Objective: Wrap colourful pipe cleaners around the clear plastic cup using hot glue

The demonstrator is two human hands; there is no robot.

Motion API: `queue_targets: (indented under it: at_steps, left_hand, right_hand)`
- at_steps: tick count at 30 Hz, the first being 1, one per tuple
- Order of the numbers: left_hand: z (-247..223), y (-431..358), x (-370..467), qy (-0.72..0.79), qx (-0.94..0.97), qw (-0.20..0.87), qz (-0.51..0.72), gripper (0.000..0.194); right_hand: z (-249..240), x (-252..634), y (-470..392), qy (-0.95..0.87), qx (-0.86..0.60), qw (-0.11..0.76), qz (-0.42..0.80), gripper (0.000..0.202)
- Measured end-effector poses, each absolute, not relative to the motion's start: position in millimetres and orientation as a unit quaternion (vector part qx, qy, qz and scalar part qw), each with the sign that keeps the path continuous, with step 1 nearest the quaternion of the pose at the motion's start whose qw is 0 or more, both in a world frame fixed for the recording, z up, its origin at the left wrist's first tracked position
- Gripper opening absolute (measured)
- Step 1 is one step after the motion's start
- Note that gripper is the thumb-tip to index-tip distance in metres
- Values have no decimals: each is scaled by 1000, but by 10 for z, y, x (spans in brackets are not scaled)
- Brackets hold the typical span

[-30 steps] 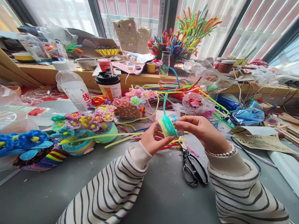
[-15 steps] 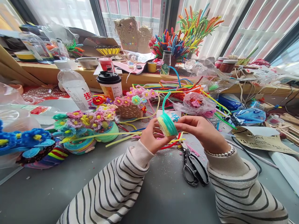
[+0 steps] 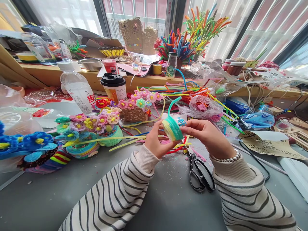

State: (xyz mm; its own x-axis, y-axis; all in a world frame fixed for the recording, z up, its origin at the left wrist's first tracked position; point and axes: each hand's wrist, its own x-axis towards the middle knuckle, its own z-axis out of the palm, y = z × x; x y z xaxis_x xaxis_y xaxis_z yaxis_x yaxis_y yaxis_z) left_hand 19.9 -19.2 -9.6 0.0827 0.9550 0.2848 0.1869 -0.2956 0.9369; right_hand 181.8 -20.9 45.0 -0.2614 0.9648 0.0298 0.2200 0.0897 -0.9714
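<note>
Between my hands is a paper cup (image 3: pixel 182 120) with blue print, its lower part wound with yellow and green pipe cleaners (image 3: pixel 173 128). A loose green pipe cleaner end (image 3: pixel 173 104) sticks up from the winding and bends right. My left hand (image 3: pixel 155 139) is closed around the cup's left side, thumb beneath. At the right side, my right hand (image 3: pixel 204 133) pinches the wound edge with thumb and forefinger; its other fingers lie partly behind. Black-handled scissors (image 3: pixel 201 171) lie on the grey table (image 3: pixel 168 199) below my right hand.
Pipe-cleaner flower pots (image 3: pixel 81 146) stand at left, beside a plastic bottle (image 3: pixel 78 89) and a lidded coffee cup (image 3: pixel 114 86). Loose pipe cleaners (image 3: pixel 154 88) and a plastic-wrapped bundle (image 3: pixel 202 106) lie behind my hands. A printed paper bag (image 3: pixel 271 144) lies at right.
The cup has turned slightly in my hands, so its blue print shows differently. The loose green end now leans further right. Both hands stay in nearly the same place.
</note>
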Motion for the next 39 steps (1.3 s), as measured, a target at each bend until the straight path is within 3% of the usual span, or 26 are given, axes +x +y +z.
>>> queue_targets:
  at_steps: [12,39]
  left_hand:
    - [-124,-191,217,454,621,378,516,65]
    - [-163,-170,212,463,621,368,514,70]
  right_hand:
    - [438,1803,-198,-635,-466,379,486,26]
    - [409,1802,-191,-629,-458,393,491,21]
